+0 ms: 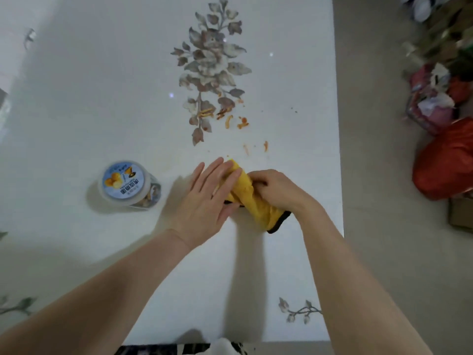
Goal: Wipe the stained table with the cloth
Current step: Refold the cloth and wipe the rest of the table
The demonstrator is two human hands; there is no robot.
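Currently the left hand [204, 201] lies flat, fingers extended, pressing the bunched yellow cloth [247, 194] against the white table [76, 98]. Right hand [275, 188] is clenched around the cloth's right portion. Left of both hands stands a lidded plastic tub [128, 184]. Beyond the cloth, orange stains [231, 119] lie over the printed flower motif [211, 62]

Hidden and blurred parts

Your hands cover much of the cloth [247, 198]; the floor clutter [440, 98] at right blurs and runs off-frame.
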